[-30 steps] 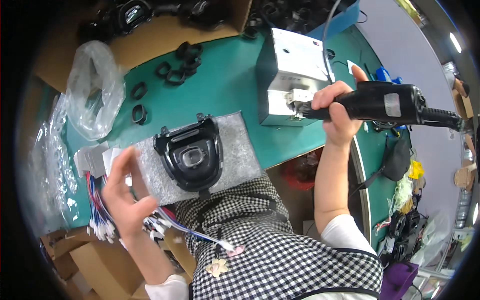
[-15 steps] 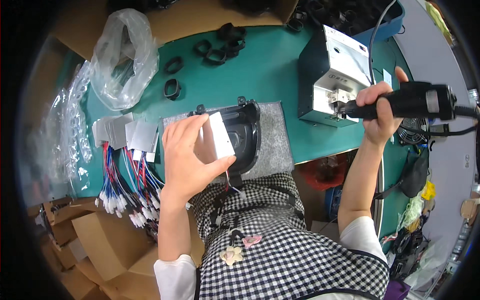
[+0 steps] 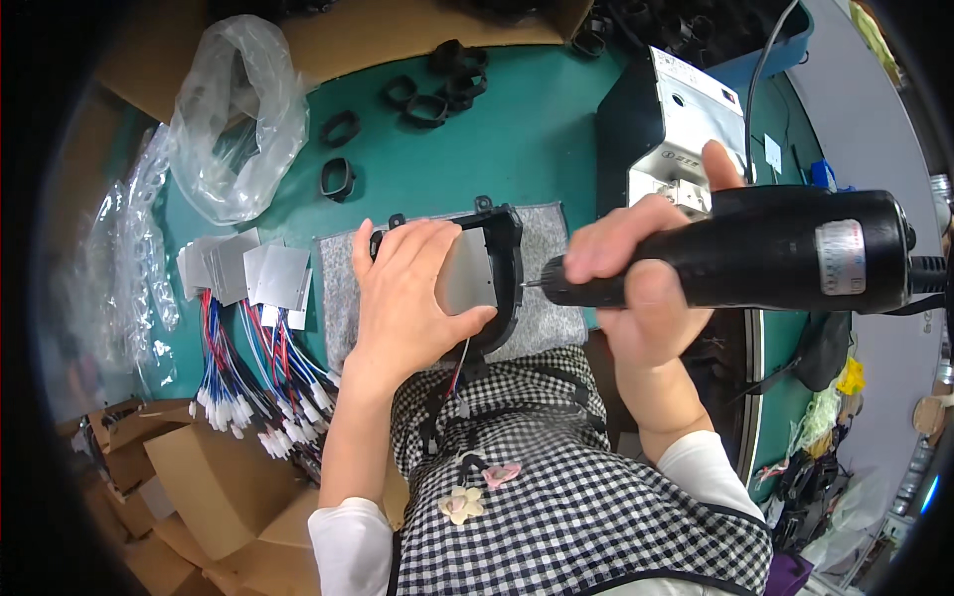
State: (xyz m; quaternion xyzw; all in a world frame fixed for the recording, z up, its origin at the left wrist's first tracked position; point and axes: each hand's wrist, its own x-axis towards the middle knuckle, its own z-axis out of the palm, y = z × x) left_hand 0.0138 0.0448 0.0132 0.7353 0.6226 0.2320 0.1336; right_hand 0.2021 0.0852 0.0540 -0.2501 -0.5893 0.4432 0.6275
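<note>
My left hand (image 3: 397,298) grips a flat silver metal plate (image 3: 469,273) by its sides, with the thumb at its near right edge. The plate sits within a black plastic housing (image 3: 510,248), and thin wires (image 3: 459,377) trail from it toward my apron. A grey felt mat (image 3: 558,323) lies under the housing. My right hand (image 3: 646,298) is wrapped round a black electric screwdriver (image 3: 785,248), held almost level. Its bit points left, close to the housing's right rim; whether a screw sits on the tip I cannot tell.
A screw feeder box (image 3: 686,99) stands at the back right, near a blue bin (image 3: 785,50). Several black plastic rings (image 3: 338,179) lie on the green table (image 3: 537,119). To the left are metal plates with wires (image 3: 278,278), a clear bag (image 3: 238,119) and cardboard boxes (image 3: 219,477).
The screwdriver has come left from the feeder box to beside the housing. My left hand has moved slightly right and lowered the metal plate from a tilt into the housing.
</note>
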